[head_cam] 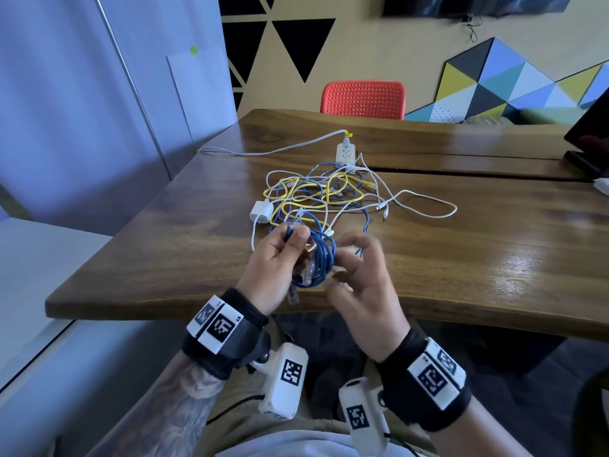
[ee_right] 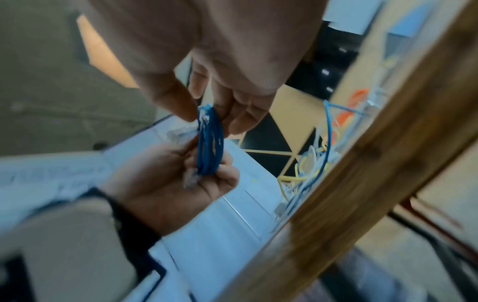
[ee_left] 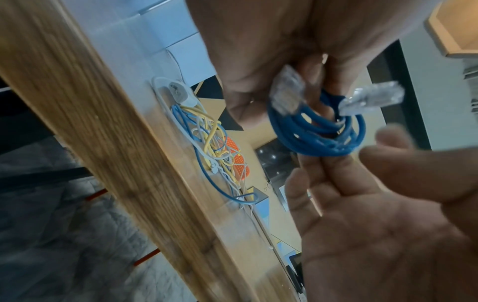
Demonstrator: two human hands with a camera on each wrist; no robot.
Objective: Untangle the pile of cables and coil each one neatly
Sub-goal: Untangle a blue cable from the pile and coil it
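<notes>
A: Head view first. Left hand (head_cam: 276, 268) has thumb and fingers curled round a small coil of blue network cable (head_cam: 316, 258), held above the near edge of the dark wooden table (head_cam: 461, 258). Right hand (head_cam: 359, 278) is at the coil's other side, fingers bent toward it; whether it pinches or only touches, I cannot tell here.

B: And the rest?

A: The tangled pile of yellow, blue and white cables (head_cam: 329, 196) lies mid-table, beyond the hands. A white plug adapter (head_cam: 261, 211) sits at its left edge, a white power strip (head_cam: 345, 153) behind it. A red perforated chair (head_cam: 362, 99) stands at the far side.

B: Left wrist view?

A: Blue coil (ee_left: 315, 132) hangs from the left hand's (ee_left: 271, 51) fingers, several loops stacked. Two clear plastic connectors (ee_left: 372, 98) stick out near the top, so both ends look free of the pile. Right hand (ee_left: 375, 214) is below, palm showing, fingertips touching the bottom of the coil.

B: Right wrist view?

A: Coil (ee_right: 209, 143) seen edge-on. Right hand's (ee_right: 227, 61) thumb and fingers close on its top: a pinch, I judge, though blurred. Left hand (ee_right: 168, 183) grips the bottom.

B: Progress?

A: My estimate: one cable coiled, or nearly. The pile (ee_right: 310, 163) is still knotted, so most of the work is left.
</notes>
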